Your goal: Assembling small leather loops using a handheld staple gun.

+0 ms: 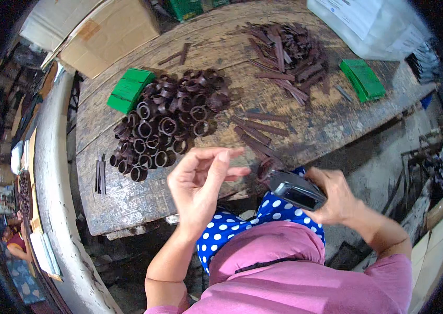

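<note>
In the right hand (337,198), a black stapler (296,189).

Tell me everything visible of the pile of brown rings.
The pile of brown rings is a broad, loose heap of many short, thin-walled hoops, dark brown and open-ended; the material is unclear. They lie at mixed angles, many showing round openings, and overlap in places. The pile rests on the worn wooden table, with a green box beside its far left edge. The left grip is by its near right side; whether they touch can't be told.
</note>
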### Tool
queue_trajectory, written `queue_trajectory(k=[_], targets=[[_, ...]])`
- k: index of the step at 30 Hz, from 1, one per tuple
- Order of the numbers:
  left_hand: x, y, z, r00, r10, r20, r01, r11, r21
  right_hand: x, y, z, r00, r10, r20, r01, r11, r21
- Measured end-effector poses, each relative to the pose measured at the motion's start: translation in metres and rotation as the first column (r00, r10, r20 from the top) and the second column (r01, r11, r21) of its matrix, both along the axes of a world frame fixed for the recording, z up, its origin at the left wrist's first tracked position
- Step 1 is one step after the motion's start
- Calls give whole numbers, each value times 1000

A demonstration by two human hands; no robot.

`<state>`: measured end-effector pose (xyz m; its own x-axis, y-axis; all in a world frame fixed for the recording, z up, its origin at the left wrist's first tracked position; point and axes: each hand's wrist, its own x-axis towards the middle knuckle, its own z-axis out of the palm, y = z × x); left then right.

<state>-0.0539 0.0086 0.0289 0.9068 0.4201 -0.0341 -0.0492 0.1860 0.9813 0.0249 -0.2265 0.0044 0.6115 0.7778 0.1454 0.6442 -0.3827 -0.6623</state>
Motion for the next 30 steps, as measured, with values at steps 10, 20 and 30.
queue_trajectory(k=[10, 20, 30], targets=[[-25, -83, -48, 912, -357, 201, 325, 332, -886, -61, 37, -6, 618, 381, -687, 78, 840, 536], [-11, -87, -30, 959, -89, -270, -111, 756, -646, -45, 57, -3, 254, 299, -920, 512, 765, 390], [24, -20, -29, 987, -157, 20, 156, 943, -292, -31, 40, 7, 149, 130, -980, 417, 891, 182]])
